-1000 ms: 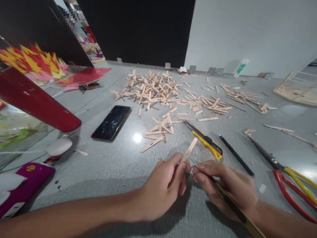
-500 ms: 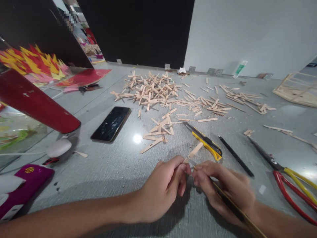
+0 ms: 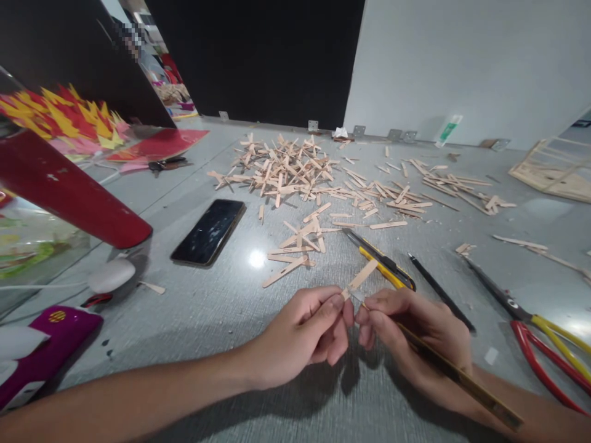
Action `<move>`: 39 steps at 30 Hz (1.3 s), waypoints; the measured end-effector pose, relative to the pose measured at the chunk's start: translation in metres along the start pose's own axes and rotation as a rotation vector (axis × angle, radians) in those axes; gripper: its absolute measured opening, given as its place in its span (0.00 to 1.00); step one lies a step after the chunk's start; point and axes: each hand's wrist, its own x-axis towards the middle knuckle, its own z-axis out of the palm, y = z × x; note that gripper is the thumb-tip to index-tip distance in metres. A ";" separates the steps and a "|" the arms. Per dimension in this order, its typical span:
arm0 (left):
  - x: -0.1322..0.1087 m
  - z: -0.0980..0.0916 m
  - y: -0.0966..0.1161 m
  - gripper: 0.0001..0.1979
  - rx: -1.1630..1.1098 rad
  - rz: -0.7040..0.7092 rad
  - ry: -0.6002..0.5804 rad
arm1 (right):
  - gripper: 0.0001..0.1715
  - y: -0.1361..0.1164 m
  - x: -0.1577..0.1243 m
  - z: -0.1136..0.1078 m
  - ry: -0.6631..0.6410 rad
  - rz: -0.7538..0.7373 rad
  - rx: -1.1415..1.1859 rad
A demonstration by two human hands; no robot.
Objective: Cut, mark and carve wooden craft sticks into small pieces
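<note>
My left hand (image 3: 309, 326) pinches a flat wooden craft stick (image 3: 364, 275) between thumb and fingers, its far end pointing up and to the right. Close beside it, my right hand (image 3: 415, 344) grips a slim craft knife (image 3: 462, 378) with a long brown-gold handle. The knife's small blade meets the stick just past my left fingertips, where the wood looks notched. Just beyond the hands lies a yellow and black utility knife (image 3: 386, 268). Near my right hand is a black pen-like stick (image 3: 441, 292).
A heap of craft sticks (image 3: 286, 163) covers the back of the grey table, with loose ones nearer. On the left are a phone (image 3: 209, 232), a red tube (image 3: 92, 197) and a purple device (image 3: 60, 344). Red-and-yellow-handled scissors (image 3: 519, 311) lie right. Black and white panels stand behind.
The held stick has tilted slightly and its tip sits a little lower. The knife handle's rear end has swung to the right in my right hand, which keeps its grip.
</note>
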 end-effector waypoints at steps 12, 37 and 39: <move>-0.001 0.008 -0.006 0.21 0.281 0.047 0.139 | 0.14 -0.016 0.000 0.015 0.027 0.403 0.267; -0.001 0.004 -0.006 0.25 -0.010 0.005 0.169 | 0.14 -0.011 0.015 -0.036 -0.413 -0.140 -0.886; -0.003 0.004 -0.005 0.26 0.048 0.027 0.183 | 0.24 -0.012 0.007 -0.043 -0.423 -0.137 -0.915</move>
